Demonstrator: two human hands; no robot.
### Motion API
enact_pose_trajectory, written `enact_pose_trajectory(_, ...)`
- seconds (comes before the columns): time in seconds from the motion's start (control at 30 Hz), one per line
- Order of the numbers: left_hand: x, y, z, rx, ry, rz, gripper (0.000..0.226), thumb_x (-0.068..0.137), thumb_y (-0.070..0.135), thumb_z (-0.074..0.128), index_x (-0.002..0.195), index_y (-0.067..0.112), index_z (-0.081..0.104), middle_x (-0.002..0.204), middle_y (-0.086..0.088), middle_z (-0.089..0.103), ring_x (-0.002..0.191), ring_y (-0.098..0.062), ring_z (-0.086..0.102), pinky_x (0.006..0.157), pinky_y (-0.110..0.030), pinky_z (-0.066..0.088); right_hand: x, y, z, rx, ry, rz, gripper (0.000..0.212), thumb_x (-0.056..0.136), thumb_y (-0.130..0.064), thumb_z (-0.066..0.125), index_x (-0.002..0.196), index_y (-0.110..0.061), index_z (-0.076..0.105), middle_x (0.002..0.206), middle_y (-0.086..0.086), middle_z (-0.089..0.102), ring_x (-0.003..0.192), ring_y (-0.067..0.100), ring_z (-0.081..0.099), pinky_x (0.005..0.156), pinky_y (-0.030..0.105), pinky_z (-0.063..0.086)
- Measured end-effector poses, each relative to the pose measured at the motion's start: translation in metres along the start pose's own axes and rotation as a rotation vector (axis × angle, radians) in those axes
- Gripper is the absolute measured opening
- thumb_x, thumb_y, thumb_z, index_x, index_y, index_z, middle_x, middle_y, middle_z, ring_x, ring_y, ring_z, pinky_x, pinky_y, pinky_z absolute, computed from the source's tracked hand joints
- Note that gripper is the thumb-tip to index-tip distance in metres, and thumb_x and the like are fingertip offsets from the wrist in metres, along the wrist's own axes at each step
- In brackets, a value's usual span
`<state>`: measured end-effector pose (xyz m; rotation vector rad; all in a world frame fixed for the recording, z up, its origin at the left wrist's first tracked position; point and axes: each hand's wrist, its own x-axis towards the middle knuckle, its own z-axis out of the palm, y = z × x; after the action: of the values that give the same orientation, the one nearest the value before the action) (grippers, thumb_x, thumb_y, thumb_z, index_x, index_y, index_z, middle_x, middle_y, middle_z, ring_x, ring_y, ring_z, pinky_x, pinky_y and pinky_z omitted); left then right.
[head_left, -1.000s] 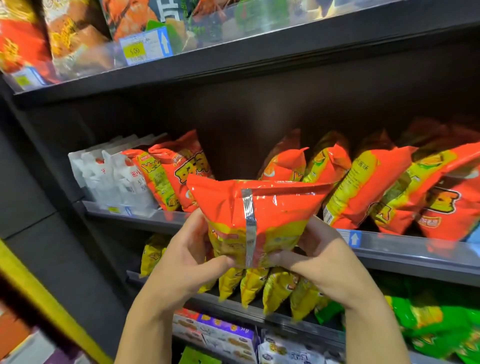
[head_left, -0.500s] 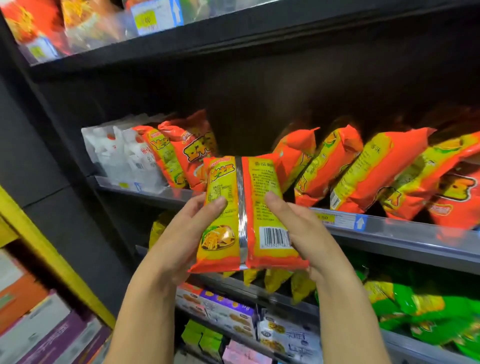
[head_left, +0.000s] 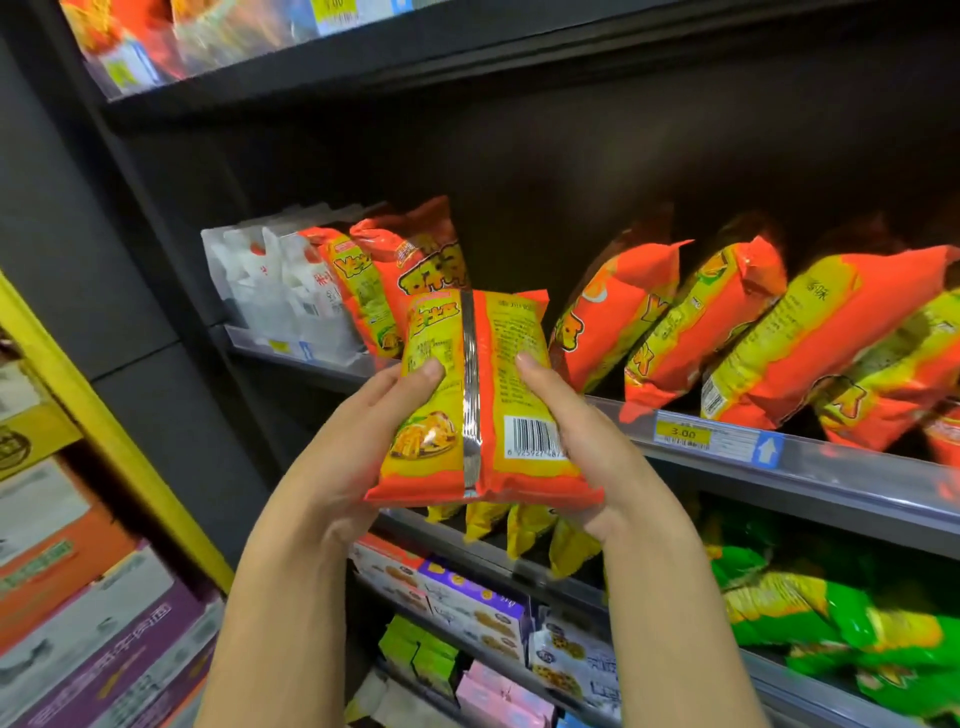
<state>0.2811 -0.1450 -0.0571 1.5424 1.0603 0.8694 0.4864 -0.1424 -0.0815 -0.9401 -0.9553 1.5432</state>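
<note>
With its back seam up, snack bag (head_left: 483, 400) sits between both thumbs, fingers (head_left: 589, 506) beneath.

Snack bag (head_left: 498, 364), back panel towards the viewer: a sealed, puffed pillow pack in orange-red foil with yellow panels. A silver seam (head_left: 470, 395) runs down its middle, with a barcode (head_left: 535, 435) at lower right and a picture of the food at lower left (the small print is too fine to read). It is held upright in the air before the shelf (head_left: 831, 470), gripped between the left hand (head_left: 353, 452) and the right hand (head_left: 597, 457), thumbs pressing on its back.
</note>
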Motion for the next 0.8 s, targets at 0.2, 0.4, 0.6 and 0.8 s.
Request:
enact_pose_trajectory(0.2,0.012,-0.007,0.003,0.074,0.383,0.122,0.051,0.086,0.035,0.081,0.132,0.042,0.060,0.118,0.015,0.074,0.111,-0.007,0.071,0.090,-0.033,0.058,-0.004,0.018,-0.001,-0.052,0.021,-0.158,0.050,0.093,-0.036,0.072,0.139,-0.023,0.058,0.120,0.004,0.078,0.110,0.025,0.076,0.100,0.052,0.059)
enact_pose_trajectory(0.4,0.007,-0.001,0.032,0.094,0.219,0.169,0.050,0.085,0.066,0.074,0.129,0.048,0.057,0.122,0.025,0.072,0.113,0.006,0.067,0.101,-0.032,0.053,0.006,0.023,0.011,-0.251,0.041,-0.369,0.072,0.086,-0.072,0.066,0.149,-0.041,0.049,0.138,-0.014,0.068,0.129,0.008,0.064,0.112,0.047,0.050)
enact_pose_trajectory(0.6,0.017,-0.007,0.029,-0.023,0.317,0.158,0.073,0.072,0.060,0.085,0.135,0.037,0.058,0.119,0.005,0.077,0.108,-0.019,0.076,0.095,-0.052,0.061,0.006,0.022,0.001,-0.252,0.003,-0.466,0.045,0.100,-0.045,0.061,0.145,-0.042,0.058,0.140,-0.006,0.068,0.127,0.010,0.066,0.103,0.034,0.057)
enact_pose_trajectory(0.8,0.019,-0.009,0.021,-0.314,0.238,0.092,0.076,0.077,0.040,0.083,0.143,0.025,0.050,0.122,-0.007,0.077,0.108,-0.032,0.077,0.094,-0.057,0.060,0.012,0.021,-0.005,-0.272,0.084,-0.467,0.065,0.079,-0.063,0.081,0.138,-0.046,0.061,0.137,-0.006,0.070,0.128,0.017,0.066,0.106,0.046,0.055)
